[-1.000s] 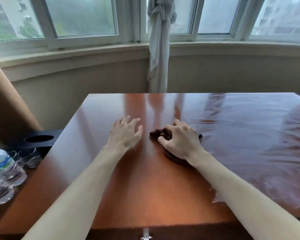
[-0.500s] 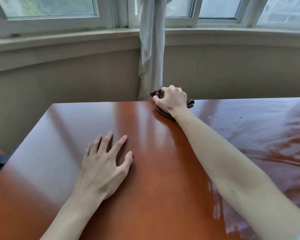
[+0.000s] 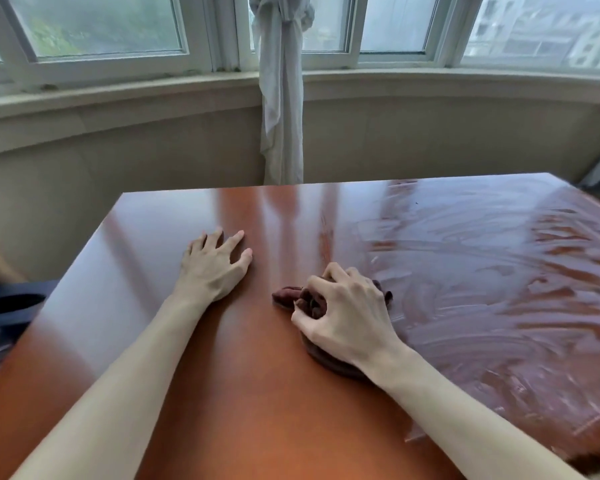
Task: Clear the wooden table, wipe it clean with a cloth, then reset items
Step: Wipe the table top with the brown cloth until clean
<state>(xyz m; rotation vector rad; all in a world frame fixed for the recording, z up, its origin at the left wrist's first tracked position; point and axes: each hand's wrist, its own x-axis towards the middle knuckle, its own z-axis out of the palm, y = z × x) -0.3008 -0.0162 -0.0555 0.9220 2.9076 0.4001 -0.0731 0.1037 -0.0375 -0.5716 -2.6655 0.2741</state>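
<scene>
Your right hand (image 3: 343, 317) curled around a crumpled dark brown cloth (image 3: 293, 297) mid-tabletop, your left hand (image 3: 215, 268) flat beside it with fingers spread, glossy reddish wooden tabletop (image 3: 222, 393) with streaky wet smears on its right half, smooth dry left half, far edge near the knotted white curtain (image 3: 281, 98)

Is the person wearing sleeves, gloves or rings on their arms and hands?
No. Both arms are bare all the way up to the bottom edge of the picture, so no sleeves show. The left hand and the right hand have no gloves, and no ring, watch or bracelet shows on either. The fingernails look short and plain.
</scene>
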